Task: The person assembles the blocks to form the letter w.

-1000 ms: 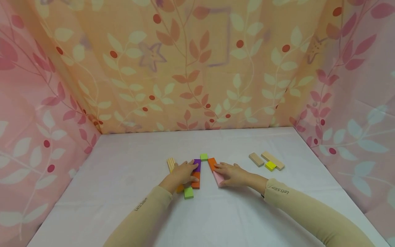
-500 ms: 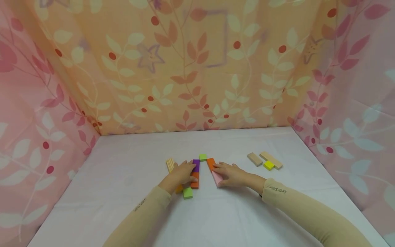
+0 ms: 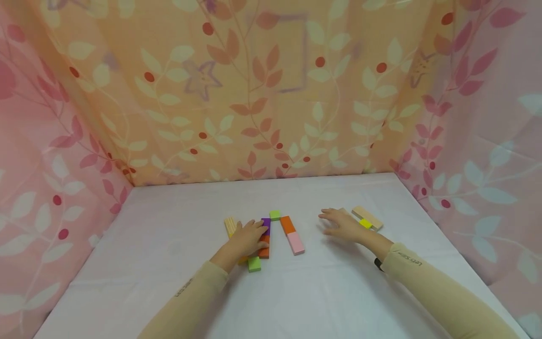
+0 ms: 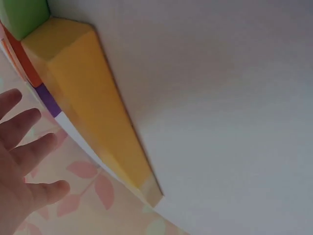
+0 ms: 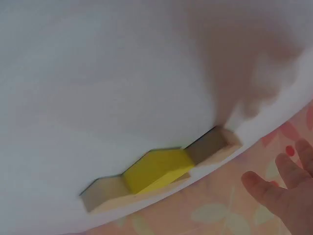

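Observation:
My left hand [image 3: 245, 238] rests over the left row of blocks, its fingers spread across a purple block [image 3: 266, 221] and a red-orange block [image 3: 264, 254]. An amber block [image 4: 93, 103] lies by that hand in the left wrist view, a green block [image 3: 254, 264] at its near end. To the right, an orange block [image 3: 287, 224] and a pink block [image 3: 296, 243] lie end to end, slanted. My right hand [image 3: 345, 227] hovers with loose fingers and holds nothing. It partly covers a plain wooden block [image 5: 215, 147] beside a yellow block [image 3: 365, 224].
A longer plain wooden block [image 3: 367, 217] lies against the yellow one at the right. Another green block [image 3: 275, 215] sits at the far end between the two rows. A striped block [image 3: 230, 225] lies left of my left hand. Patterned curtains [image 3: 271, 94] enclose the white table [image 3: 169, 207].
My right hand has lifted off the orange and pink blocks and moved right toward the wooden blocks. The left hand stays on its row. The head view has shifted slightly.

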### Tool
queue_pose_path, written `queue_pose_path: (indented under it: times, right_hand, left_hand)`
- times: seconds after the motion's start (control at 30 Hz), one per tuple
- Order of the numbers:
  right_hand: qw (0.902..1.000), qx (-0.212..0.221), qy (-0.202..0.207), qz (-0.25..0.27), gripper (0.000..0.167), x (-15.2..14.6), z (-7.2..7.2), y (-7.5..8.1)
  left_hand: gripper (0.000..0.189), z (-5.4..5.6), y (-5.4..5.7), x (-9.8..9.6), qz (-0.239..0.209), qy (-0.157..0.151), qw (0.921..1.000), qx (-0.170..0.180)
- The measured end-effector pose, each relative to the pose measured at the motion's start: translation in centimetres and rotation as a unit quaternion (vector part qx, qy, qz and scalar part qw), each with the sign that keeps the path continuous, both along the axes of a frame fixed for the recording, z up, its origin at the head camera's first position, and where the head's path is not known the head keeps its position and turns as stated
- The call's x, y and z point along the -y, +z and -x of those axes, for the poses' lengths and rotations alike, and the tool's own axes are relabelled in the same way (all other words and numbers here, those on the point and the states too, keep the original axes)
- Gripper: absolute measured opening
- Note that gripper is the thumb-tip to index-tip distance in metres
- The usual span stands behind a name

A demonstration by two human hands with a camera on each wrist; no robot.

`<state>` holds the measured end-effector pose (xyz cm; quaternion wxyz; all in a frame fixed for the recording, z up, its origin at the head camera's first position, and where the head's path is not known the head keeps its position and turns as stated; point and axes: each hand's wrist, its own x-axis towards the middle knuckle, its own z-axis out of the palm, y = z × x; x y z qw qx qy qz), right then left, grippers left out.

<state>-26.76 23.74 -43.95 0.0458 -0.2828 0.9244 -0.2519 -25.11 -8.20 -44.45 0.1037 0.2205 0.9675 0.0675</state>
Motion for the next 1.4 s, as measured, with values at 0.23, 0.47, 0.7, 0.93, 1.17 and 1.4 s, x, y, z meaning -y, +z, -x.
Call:
queue_pose_path:
  times: [0.23,0.47,0.7,0.93,1.17,1.4]
  right_hand:
    - [0.9995,0.004,-0.031,-0.007,0.049,-4.2,1.6,0.5]
    - [0.9958,0.0,-0.055,-0.073,0.054,-7.5,1.9,0.5]
    - [0.9892,0.02,-0.074,-0.125,0.057,-9.6,1.0,0.6]
    - [0.9856,0.033,-0.096,-0.135,0.042,-10.3,0.9,0.1]
    - [0.9861,-0.013,-0.115,-0.119,0.031,-10.2,0.7,-0.8]
    - [0.9875,-0.043,-0.123,-0.089,0.027,-9.2,-0.1,-0.7]
  left_hand:
    - [0.066,-0.1,0.3,-2.3,-0.028,-0.014,0.9993,-0.021]
    - [0.068,-0.4,0.1,-5.9,0.02,-0.005,0.998,-0.06]
    - [0.068,-0.1,-0.1,-7.1,0.032,0.032,0.9978,-0.049]
    - [0.071,0.6,-0.8,-7.0,0.042,0.037,0.9977,-0.037]
    - [0.067,0.7,-1.0,-7.1,0.057,0.027,0.9968,-0.05]
    - [0.065,0.8,-0.9,-7.1,0.063,0.024,0.9969,-0.04]
